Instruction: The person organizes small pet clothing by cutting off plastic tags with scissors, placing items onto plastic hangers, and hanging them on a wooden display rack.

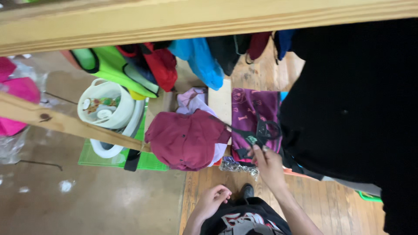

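**Hand on a black hanger among hung clothes**

The right hand (266,167) reaches up to a purple garment (254,117), a soft printed cloth with small pale bone and paw shapes. Its fingers pinch the thin black hanger (261,130) that lies across the cloth, a slim wire-like frame with a rounded hook. The left hand (214,198) hangs low near the person's waist, fingers loosely curled, holding nothing.

Just left of the purple garment hangs a maroon shirt (187,139), matte and rumpled, overlapping a pale lilac garment (191,99) behind it. A crinkled, shiny clear wrapper (237,166) sits just below the purple cloth, close to the right hand.

The floor is split: worn wooden planks (331,204) on the right, smooth brown concrete (96,196) with pale scuffs on the left. A light timber beam (174,17) crosses the top of the view, and a second timber rail (65,122) runs at a slant on the left.

Higher up hang a neon green vest (109,65), a red garment (161,65) and a bright blue one (200,61). A white round plastic tub (104,106) rests on a green mat (148,160); it seems to hold small oddments, though they are too small to tell. A large black cloth (348,100) fills the right side and hides what lies behind it.
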